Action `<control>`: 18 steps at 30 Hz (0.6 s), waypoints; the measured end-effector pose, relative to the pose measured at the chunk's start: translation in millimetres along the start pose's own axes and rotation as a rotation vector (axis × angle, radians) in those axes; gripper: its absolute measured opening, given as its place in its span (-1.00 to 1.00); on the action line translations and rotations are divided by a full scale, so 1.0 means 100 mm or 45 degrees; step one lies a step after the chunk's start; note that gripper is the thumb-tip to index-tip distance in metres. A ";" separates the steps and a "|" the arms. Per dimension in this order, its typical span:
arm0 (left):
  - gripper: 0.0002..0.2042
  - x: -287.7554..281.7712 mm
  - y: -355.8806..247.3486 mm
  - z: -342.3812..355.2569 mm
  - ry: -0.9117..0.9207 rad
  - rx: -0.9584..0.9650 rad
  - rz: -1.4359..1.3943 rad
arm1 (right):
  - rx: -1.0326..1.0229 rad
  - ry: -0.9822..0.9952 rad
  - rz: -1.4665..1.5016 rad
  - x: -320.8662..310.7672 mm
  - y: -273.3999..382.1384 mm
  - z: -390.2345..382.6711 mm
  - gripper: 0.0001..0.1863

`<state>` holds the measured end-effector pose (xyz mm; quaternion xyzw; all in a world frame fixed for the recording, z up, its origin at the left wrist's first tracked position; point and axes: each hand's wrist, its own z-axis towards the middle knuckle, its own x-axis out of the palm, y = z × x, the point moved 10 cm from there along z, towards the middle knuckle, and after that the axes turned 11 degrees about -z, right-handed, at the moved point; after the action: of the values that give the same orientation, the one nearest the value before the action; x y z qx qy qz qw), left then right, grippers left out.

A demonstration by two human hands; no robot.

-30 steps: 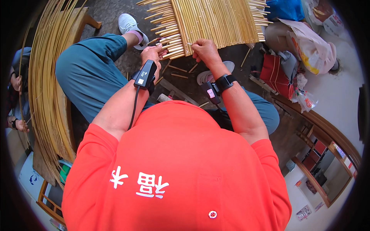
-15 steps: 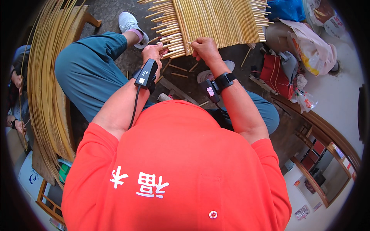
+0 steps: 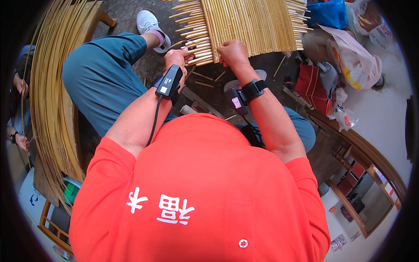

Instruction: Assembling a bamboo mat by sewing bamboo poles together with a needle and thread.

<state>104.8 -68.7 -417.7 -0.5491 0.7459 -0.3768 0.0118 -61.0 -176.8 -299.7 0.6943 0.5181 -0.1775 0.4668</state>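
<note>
A mat of slim yellow bamboo sticks (image 3: pixel 251 28) lies in front of me, at the top of the view. Loose-looking stick ends (image 3: pixel 201 51) jut out unevenly past its left edge. My left hand (image 3: pixel 176 59) is closed at these ends, its fingertips around the end of a bamboo stick near the mat's lower left corner. Beside it, my right hand (image 3: pixel 235 53) is closed in a pinch at the mat's near edge. What its fingers grip is hidden. Both wrists carry black strapped devices.
Long thin bamboo strips (image 3: pixel 56 87) lie over a wooden bench (image 3: pixel 94 19) at left, where another person's hands (image 3: pixel 21 142) hold a strip. Cut stick pieces (image 3: pixel 204 84) litter the floor. A red bag (image 3: pixel 315 85), a blue bag (image 3: pixel 329 15) and plastic bags (image 3: pixel 355 59) stand at right.
The mat sits slightly further right in the view, and my left hand has shifted a little right with it. My right hand stays closed at the near edge, barely moved.
</note>
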 end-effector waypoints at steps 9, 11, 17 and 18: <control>-0.94 0.04 0.02 -0.06 -0.017 -0.084 -0.026 | 0.027 -0.026 -0.218 0.05 0.00 0.05 -0.76; -0.94 0.05 0.02 -0.07 -0.024 -0.096 -0.049 | 0.042 -0.030 -0.255 0.07 -0.03 0.05 -0.77; -0.93 0.05 0.05 -0.12 -0.063 -0.084 -0.114 | 0.012 -0.204 -0.422 0.06 -0.04 0.13 -0.78; -0.92 0.04 0.04 -0.14 -0.074 -0.087 -0.086 | -0.011 -0.229 -0.467 0.05 -0.02 0.15 -0.79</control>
<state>93.8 -64.2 -408.7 -0.5848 0.7387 -0.3351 0.0019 -57.4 -186.7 -311.9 0.5678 0.5927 -0.3186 0.4741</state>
